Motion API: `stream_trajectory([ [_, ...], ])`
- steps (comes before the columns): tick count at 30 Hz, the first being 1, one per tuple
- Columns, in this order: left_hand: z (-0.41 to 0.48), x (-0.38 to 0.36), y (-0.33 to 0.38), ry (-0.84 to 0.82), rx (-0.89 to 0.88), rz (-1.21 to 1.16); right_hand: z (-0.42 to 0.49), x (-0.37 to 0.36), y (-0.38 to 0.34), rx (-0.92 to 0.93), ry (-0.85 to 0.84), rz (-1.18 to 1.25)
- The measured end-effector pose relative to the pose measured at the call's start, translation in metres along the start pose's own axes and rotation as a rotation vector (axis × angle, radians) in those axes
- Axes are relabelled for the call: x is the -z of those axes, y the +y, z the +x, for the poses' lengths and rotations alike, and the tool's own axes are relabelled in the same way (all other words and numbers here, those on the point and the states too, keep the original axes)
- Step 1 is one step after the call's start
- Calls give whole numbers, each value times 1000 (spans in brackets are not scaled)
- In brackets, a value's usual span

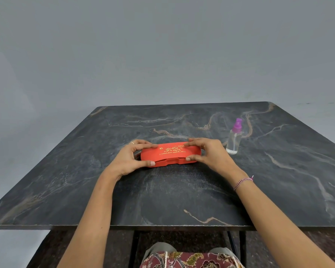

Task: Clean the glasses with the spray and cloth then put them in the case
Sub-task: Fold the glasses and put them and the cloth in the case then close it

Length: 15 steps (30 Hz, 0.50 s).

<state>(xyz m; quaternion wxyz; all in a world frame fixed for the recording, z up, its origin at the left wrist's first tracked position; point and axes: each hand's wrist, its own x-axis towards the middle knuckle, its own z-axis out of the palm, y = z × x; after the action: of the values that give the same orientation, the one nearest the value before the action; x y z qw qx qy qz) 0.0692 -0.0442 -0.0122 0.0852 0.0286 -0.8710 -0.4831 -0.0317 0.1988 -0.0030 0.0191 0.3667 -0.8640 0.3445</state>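
Observation:
A red glasses case (170, 154) with gold lettering lies closed in the middle of the dark marbled table (162, 194). My left hand (131, 158) grips its left end, fingers on the lid and thumb on the front edge. My right hand (208, 152) holds the right end the same way. A clear spray bottle (234, 140) with a purple nozzle stands upright just right of the case, a little apart from my right hand. No glasses or cloth are in view.
The table's near edge (124, 227) runs across the lower part of the view, with my patterned lap (190, 258) below it. A plain grey wall (162, 55) stands behind the table. Bare tabletop lies to the left, right and front of the case.

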Motion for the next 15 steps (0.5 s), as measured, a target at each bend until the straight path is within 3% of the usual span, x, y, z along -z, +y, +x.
stream_trajectory([
  [5,-2,-1,3,4,-17,44,0,0,1,15,-10,-74],
  [12,-1,-22,6,79,-143,570,1,-12,-2,140,-87,-317],
  [15,0,-24,6,84,-136,665,3,-15,-2,153,-95,-397],
])
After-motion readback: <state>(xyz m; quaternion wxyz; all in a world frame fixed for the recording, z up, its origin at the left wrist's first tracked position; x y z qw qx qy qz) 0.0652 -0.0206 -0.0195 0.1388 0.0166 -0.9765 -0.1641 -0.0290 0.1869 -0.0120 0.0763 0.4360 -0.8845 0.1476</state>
